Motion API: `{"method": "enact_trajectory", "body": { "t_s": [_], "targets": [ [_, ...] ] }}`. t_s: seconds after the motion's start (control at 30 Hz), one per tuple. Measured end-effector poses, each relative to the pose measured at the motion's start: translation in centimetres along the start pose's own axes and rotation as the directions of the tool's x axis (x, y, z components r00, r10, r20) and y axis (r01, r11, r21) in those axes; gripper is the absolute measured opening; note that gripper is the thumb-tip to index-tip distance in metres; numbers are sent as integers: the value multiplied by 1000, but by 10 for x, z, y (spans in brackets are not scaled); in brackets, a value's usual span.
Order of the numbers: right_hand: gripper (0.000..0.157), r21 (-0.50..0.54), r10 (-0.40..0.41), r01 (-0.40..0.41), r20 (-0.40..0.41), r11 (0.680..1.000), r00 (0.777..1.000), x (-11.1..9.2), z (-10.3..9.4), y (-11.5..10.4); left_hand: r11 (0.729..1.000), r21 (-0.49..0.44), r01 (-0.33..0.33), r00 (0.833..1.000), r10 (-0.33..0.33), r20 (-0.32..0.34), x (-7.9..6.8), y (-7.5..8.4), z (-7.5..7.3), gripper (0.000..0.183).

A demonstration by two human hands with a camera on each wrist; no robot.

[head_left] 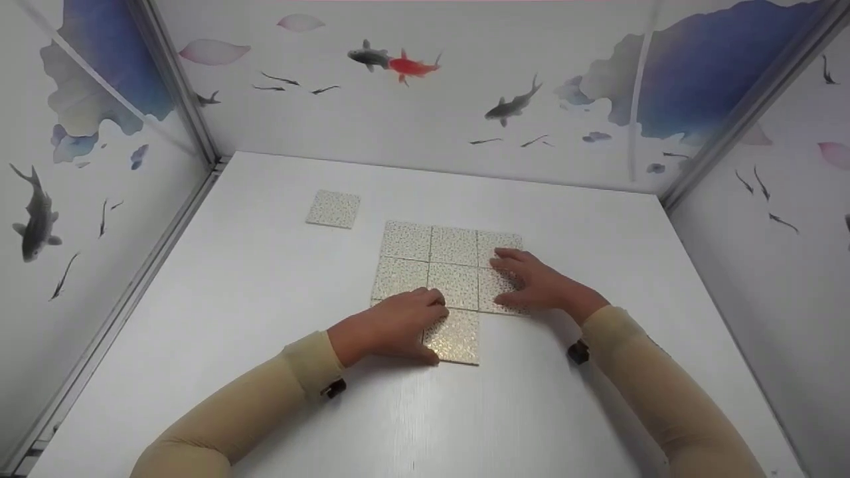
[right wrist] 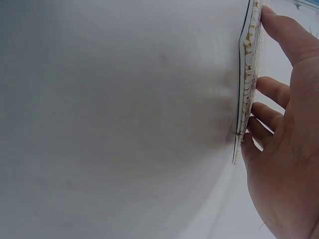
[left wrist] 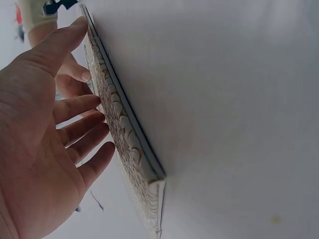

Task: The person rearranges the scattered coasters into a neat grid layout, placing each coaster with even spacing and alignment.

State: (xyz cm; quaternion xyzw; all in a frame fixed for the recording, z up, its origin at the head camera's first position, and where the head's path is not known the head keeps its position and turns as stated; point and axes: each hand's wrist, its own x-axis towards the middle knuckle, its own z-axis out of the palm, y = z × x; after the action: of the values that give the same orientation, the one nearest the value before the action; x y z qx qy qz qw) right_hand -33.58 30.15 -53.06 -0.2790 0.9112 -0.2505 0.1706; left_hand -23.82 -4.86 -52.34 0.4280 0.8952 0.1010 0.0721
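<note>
Several square tiles with a speckled white and gold face lie edge to edge in a block [head_left: 453,244] on the white table. My left hand [head_left: 397,324] rests on the block's near left part, fingertips over the seams and thumb at the near edge of the front middle tile [head_left: 459,340]. It covers most of the tile at the front left. On the right column, my right hand [head_left: 541,282] touches the tile faces with spread fingers. In the left wrist view the fingers lie along the raised tile edge [left wrist: 134,144]; the right wrist view shows the same at the right tile edge [right wrist: 246,69].
One loose tile [head_left: 333,209] lies apart at the back left of the table [head_left: 265,265]. Panels printed with fish [head_left: 511,106] and petals stand along the back and both sides. White tabletop extends around the tile block.
</note>
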Motion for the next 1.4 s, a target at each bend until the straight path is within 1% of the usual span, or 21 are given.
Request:
{"method": "enact_trajectory", "body": {
  "t_s": [0.13,0.27,0.33,0.4,0.43,0.47,0.53,0.6,0.63,0.7,0.77,0.83,0.87,0.97,1.03,1.13,1.2,1.3,1.4],
  "targets": [
    [90,2,-4,4,-2,1000,1000,-1,1,1,999,-33,-9,1000,9,-11,-1,-2,-1,75],
    [90,7,-12,12,-5,1000,1000,-1,1,2,996,-83,9,1000,-11,-21,1,-10,-3,68],
    [90,-2,-16,16,-5,1000,1000,0,1,3,992,-119,39,998,-44,-43,2,-18,-5,65],
    [89,-7,-17,17,-4,1000,1000,1,0,4,982,-167,84,992,-99,-83,3,-29,-10,63],
    [89,-8,-17,17,-3,1000,1000,1,0,4,975,-192,110,985,-134,-112,3,-36,-12,62],
    [89,-6,-16,16,-1,1000,1000,1,0,5,965,-222,143,974,-176,-140,3,-44,-15,60],
    [89,-6,-16,16,1,1000,1000,1,1,5,937,-277,212,944,-270,-191,2,-61,-22,58],
    [90,-7,-14,14,4,1000,1000,1,1,6,903,-320,286,901,-367,-231,0,-80,-28,56],
    [90,-9,-13,13,5,1000,1000,1,1,6,883,-337,328,874,-419,-246,-2,-90,-31,56],
    [91,-11,-12,12,7,1000,1000,1,1,5,834,-370,408,816,-515,-262,-5,-110,-36,56],
    [92,-13,-11,11,7,1000,1000,1,1,4,787,-394,476,758,-594,-271,-9,-130,-39,57],
    [92,-13,-12,12,6,1000,1000,0,0,3,742,-412,529,704,-654,-275,-13,-149,-41,59],
    [91,-12,-15,15,5,1000,1000,0,0,3,722,-417,552,681,-679,-276,-15,-157,-42,60],
    [90,-13,-24,24,3,1000,1000,0,-1,2,673,-416,611,620,-734,-277,-21,-179,-43,65],
    [90,-8,-24,24,4,1000,1000,0,-1,1,646,-405,647,583,-762,-283,-24,-190,-44,72],
    [90,-10,-25,25,3,1000,1000,0,-2,2,614,-381,691,541,-789,-291,-25,-203,-45,86],
    [90,-7,-23,24,4,1000,1000,0,-2,2,593,-370,716,520,-805,-283,-25,-209,-45,96],
    [90,-5,-20,20,9,1000,1000,0,-2,4,557,-376,740,501,-830,-243,-24,-214,-44,107],
    [89,2,-26,26,10,1000,1000,0,-1,6,531,-373,761,494,-847,-197,-23,-216,-42,113]
  ]
}}
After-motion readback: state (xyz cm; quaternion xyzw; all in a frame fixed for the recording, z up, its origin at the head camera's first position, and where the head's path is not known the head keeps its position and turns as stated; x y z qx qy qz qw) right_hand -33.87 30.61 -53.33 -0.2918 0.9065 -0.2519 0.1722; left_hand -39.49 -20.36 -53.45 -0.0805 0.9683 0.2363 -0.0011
